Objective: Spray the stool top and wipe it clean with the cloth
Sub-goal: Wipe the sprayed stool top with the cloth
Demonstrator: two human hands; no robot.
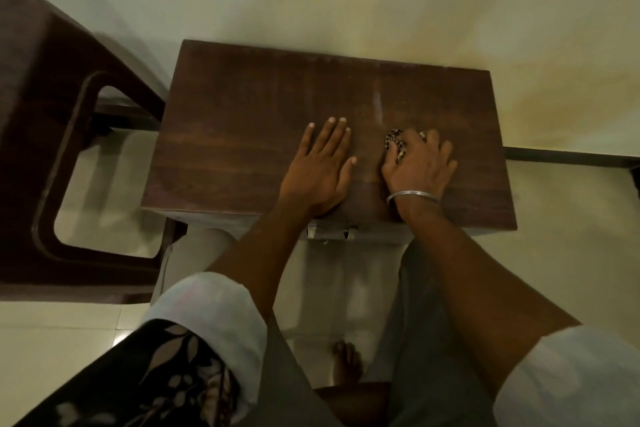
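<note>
Now wiping, by the look of it. Left hand (320, 163) flat on the dark brown wooden stool top (242, 121), fingers straight, holding nothing, just pressing down. Right hand (419, 163) curled over the small spotted black and cream cloth (393, 140), bunched up under the fingers, near the middle of the top and a bit toward the front edge. Thin silver bangle (412, 196) on that wrist. No spray bottle anywhere in view, so cannot tell if sprayed yet.

Could go wrong in a few ways. Such a small wad of cloth, so easy to miss the far corners and the left side, well apart from it. Pale streak (378, 104) just past the cloth, maybe missed if rubbed too lightly. Bangle close to the wood, might scrape it on a low pass. Might slide the stool on the shiny pale floor (69, 340) if leaning hard near the front edge. Big dark brown plastic seat (45, 80) close by on the left, easy to bump with an elbow on a wide sweep
</note>
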